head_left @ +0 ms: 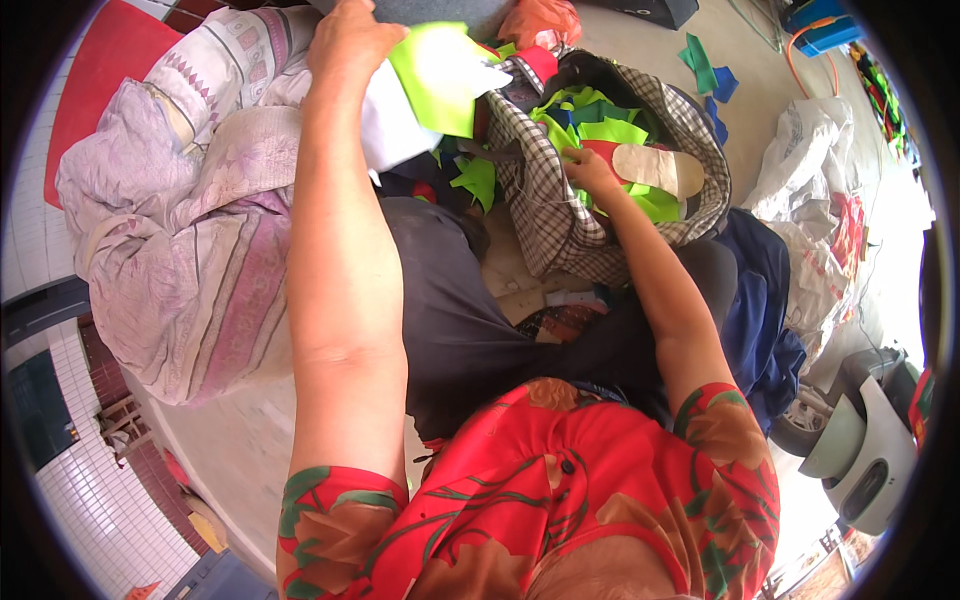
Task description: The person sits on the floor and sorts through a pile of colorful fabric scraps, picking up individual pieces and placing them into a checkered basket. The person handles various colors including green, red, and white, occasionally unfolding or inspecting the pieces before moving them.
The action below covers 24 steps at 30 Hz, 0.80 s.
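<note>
My left hand (350, 42) reaches far forward at the top edge, its thumb side against a neon-yellow cloth piece (435, 75). White cloth (393, 125) hangs just below it. Part of that hand is cut off, so its grip is unclear. Inside the opening of a brown-and-white checked bag (535, 215), my right hand (592, 172) has its fingers curled on a neon-yellow cloth scrap (562, 135) beside the near rim. Green and yellow scraps fill the bag, and a red-and-beige flat piece (658, 168) lies over them.
A large pale patterned cloth bundle (190, 250) is heaped on the left. Green and blue scraps (700, 65) are on the floor beyond the bag. White plastic sacks (805, 170) and dark blue cloth (755, 310) are on the right, near a grey scooter (865, 440).
</note>
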{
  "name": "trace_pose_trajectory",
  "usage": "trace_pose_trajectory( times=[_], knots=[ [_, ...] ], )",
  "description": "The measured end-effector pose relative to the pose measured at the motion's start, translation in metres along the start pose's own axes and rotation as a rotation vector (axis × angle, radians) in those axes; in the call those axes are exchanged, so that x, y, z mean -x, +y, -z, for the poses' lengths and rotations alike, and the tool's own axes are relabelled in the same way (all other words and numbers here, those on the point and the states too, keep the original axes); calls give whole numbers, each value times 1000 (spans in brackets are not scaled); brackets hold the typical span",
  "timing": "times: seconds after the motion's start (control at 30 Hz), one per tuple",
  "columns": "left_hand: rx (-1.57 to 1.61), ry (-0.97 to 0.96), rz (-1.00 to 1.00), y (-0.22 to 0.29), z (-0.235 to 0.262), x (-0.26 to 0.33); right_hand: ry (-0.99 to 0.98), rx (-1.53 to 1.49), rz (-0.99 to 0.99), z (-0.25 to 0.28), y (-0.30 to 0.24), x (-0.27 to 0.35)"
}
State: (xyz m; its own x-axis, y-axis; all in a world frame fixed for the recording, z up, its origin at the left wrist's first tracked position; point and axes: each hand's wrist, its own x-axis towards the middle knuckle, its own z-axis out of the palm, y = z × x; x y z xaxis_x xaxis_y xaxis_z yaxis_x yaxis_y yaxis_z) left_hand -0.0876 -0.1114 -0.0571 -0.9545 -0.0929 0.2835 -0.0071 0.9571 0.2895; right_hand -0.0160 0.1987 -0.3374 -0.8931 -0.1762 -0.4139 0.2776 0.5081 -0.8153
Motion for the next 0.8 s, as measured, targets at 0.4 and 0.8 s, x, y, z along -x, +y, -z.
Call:
trace_pose_trajectory(
  times=[0.4,0.8],
  knots=[
    [429,-223,-255,121,-2,45,255,-941,382,118,-127,77],
    [622,-325,-456,151,-27,50,43,-1112,670,129,-154,101]
  ],
)
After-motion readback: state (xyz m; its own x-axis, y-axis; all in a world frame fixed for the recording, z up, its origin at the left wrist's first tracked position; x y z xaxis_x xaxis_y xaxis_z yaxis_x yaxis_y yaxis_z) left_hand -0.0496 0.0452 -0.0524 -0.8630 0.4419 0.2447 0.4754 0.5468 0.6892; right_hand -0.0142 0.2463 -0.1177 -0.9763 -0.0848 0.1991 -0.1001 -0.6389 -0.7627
